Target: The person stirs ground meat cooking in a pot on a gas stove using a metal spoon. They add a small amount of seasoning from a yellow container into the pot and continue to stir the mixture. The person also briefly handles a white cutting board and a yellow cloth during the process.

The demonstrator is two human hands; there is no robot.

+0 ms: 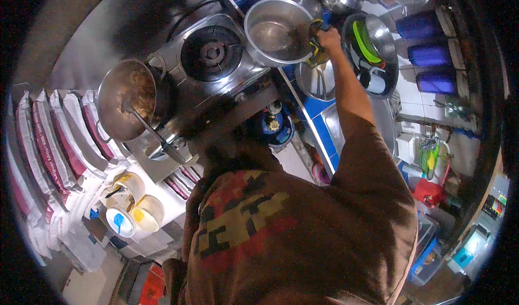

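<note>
My right hand (329,40) reaches out at the upper right and grips the side of a metal pot (279,33) through a yellow and black cloth (319,55). The pot's inside shows a brownish stain and no visible food. It is at the right edge of the gas stove, beside a bare burner (211,52); whether it rests or is lifted, I cannot tell. My left hand is out of view. On the left side of the stove a wok (129,78) holds brown food, with a long-handled spatula (148,126) leaning in it.
A metal bowl (304,82) with utensils is on blue tiles (314,100) below my right hand. A large basin (391,57) holds a green utensil and a mug (375,82). Plastic tubs (148,213) and several packed sacks (50,142) are left. A blue gas cylinder (277,128) stands under the counter.
</note>
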